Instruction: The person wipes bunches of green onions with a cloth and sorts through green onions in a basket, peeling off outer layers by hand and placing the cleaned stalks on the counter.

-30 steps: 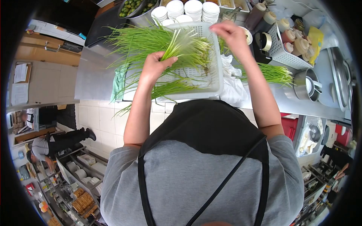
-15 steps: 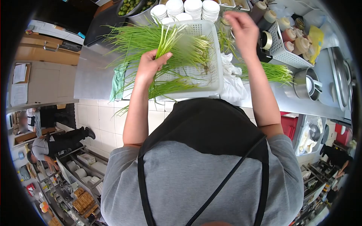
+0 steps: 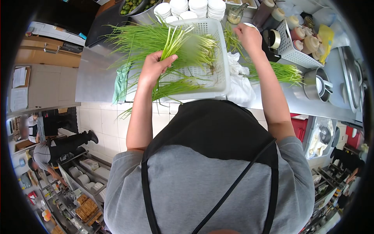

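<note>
With the white basket [image 3: 224, 66] as the clock's centre and twelve pointing away from the person, the left hand [image 3: 157, 67] is at nine, fingers closed around a handful of green stalks [image 3: 170, 46] over the larger heap [image 3: 142, 39]. A slack grip could let thin stalks slip among the rest; too hard a squeeze could bruise them. The right hand [image 3: 250, 37] is at two, fingers bent beside a small green pile [image 3: 231, 41]; whether they pinch anything, I cannot tell. A careless sweep there could scatter that pile. Around eight, stray stalks [image 3: 127, 111] overhang the counter [image 3: 93, 74]; brushing them might drop some.
</note>
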Demonstrator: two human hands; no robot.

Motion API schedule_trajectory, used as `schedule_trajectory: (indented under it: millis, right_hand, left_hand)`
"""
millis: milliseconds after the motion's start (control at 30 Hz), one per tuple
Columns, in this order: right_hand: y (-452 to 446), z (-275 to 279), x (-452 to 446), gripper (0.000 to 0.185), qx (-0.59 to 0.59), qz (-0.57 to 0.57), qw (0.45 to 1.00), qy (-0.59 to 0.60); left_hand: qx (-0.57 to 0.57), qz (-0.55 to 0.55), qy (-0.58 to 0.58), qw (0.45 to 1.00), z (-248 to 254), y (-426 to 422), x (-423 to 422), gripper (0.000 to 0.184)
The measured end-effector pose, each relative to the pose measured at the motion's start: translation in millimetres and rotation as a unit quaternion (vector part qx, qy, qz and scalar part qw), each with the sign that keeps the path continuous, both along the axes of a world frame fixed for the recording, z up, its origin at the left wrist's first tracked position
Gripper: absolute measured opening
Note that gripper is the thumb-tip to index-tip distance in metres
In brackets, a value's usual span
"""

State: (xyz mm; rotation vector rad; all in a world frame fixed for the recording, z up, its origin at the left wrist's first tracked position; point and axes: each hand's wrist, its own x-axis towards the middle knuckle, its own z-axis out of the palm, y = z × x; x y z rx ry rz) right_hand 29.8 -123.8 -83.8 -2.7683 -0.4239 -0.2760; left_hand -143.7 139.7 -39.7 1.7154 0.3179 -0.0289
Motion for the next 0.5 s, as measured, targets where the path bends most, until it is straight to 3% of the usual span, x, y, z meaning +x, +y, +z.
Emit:
schedule_trajectory:
  millis: [33, 67, 133, 200, 267, 333, 433, 500]
  right_hand:
    - [3.5, -3.9, -2.6, 0.017, -0.001, 0.001, 1.000, 0.001]
    - [7.4, -10.7, -6.0, 0.016, -0.049, 0.027, 0.986, -0.157]
    - [21.4, -14.4, -16.1, 0.014, -0.095, 0.054, 0.944, -0.311]
    - [43.5, -15.2, -32.5, 0.018, 0.073, 0.191, 0.977, -0.067]
    - [68.7, -17.5, -58.1, 0.022, 0.011, 0.330, 0.932, 0.148]
    - [86.5, -17.9, -88.6, 0.021, -0.036, 0.381, 0.874, 0.300]
    - [102.6, -47.9, -114.6, 0.016, -0.100, 0.386, 0.893, 0.211]
    - [107.4, -60.0, -118.4, 0.015, -0.069, 0.360, 0.916, 0.164]
  left_hand:
    - [0.001, -0.002, -0.001, 1.000, -0.1, -0.3, 0.1, 0.014]
    - [0.001, -0.004, -0.001, 1.000, 0.1, -0.4, -0.3, 0.014]
    - [0.009, -0.003, 0.003, 1.000, 2.0, -1.3, -1.2, 0.013]
    - [0.017, -0.002, 0.004, 1.000, 3.0, -0.9, 0.2, 0.013]
    - [0.000, -0.002, -0.006, 1.000, 1.6, -1.1, 0.7, 0.013]
    - [-0.007, -0.006, -0.006, 1.000, 3.1, -4.8, 0.4, 0.013]
    - [-0.010, -0.026, 0.002, 1.000, 3.0, -4.5, -0.5, 0.013]
    - [-0.007, -0.044, 0.011, 0.999, 1.1, -3.9, -0.9, 0.013]
